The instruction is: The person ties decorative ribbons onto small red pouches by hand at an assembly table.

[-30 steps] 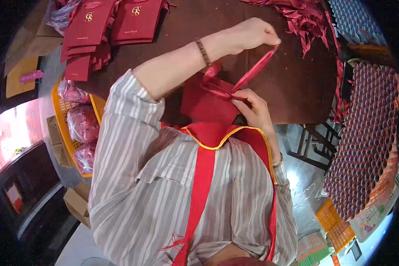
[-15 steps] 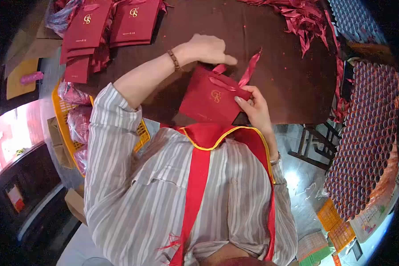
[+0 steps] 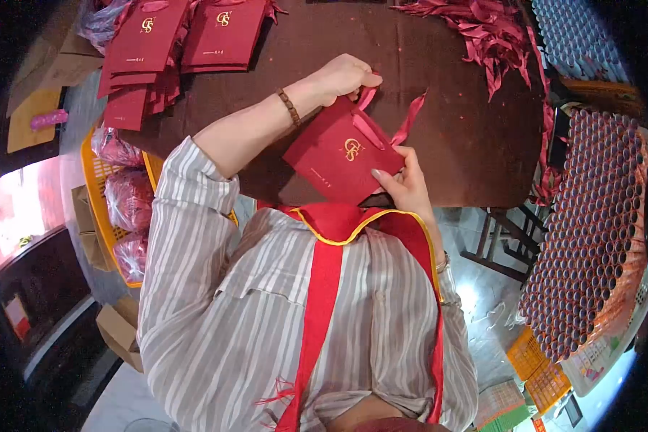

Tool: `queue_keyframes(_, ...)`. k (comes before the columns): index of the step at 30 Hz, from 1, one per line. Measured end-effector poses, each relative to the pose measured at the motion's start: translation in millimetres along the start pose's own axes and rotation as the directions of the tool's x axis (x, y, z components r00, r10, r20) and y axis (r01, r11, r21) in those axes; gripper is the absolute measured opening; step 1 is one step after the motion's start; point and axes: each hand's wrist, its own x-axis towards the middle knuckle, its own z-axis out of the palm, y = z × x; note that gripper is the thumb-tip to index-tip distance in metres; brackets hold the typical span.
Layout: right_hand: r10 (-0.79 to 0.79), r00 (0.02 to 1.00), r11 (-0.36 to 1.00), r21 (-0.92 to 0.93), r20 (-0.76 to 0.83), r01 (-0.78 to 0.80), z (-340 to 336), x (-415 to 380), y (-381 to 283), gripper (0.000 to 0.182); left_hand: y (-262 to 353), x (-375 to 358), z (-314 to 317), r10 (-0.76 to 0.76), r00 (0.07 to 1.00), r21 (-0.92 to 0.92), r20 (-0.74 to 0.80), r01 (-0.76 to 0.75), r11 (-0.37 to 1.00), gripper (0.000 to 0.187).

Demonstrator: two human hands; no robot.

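A small dark red gift bag with gold lettering is tilted above the brown table in front of me. My right hand grips its right side, thumb on the front face. At the bag's top left corner, my left hand is closed with thumb and finger pinching a red ribbon. One more ribbon end sticks up loose by the top right corner, near my right hand. A ribbon band crosses the front below the top edge. The fingers behind the bag are hidden.
Stacked red gift bags lie at the table's far left. A heap of red ribbons is at the far right. An orange crate with plastic-wrapped bundles stands at left. Right of the table are rows of small round items.
My left hand has gone from pointing above the bag to pinching the ribbon at its top left. The bag has tilted a little more, with my right hand still on it.
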Motion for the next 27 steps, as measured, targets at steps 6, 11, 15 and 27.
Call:
queue_keyframes(6,-0.11,0.99,0.958,0.255,-0.091,0.13,-4,-4,-8,0.042,7,-16,2,0.163,0.987,-0.048,-0.011,-0.163,0.985,0.022)
queue_keyframes(11,-0.269,0.95,0.813,0.492,-0.156,0.311,-24,9,-26,0.043,17,-72,2,-0.106,0.934,-0.515,0.342,0.28,0.81,0.04)
queue_keyframes(15,-0.24,0.969,0.745,0.65,0.056,0.147,-29,30,-26,0.053,12,-110,34,0.232,0.794,-0.577,0.561,0.174,0.798,0.044)
queue_keyframes(27,-0.238,0.721,0.802,0.286,-0.651,0.524,-69,35,-24,0.031,-50,-91,13,0.268,0.924,-0.182,-0.272,-0.323,0.929,0.044)
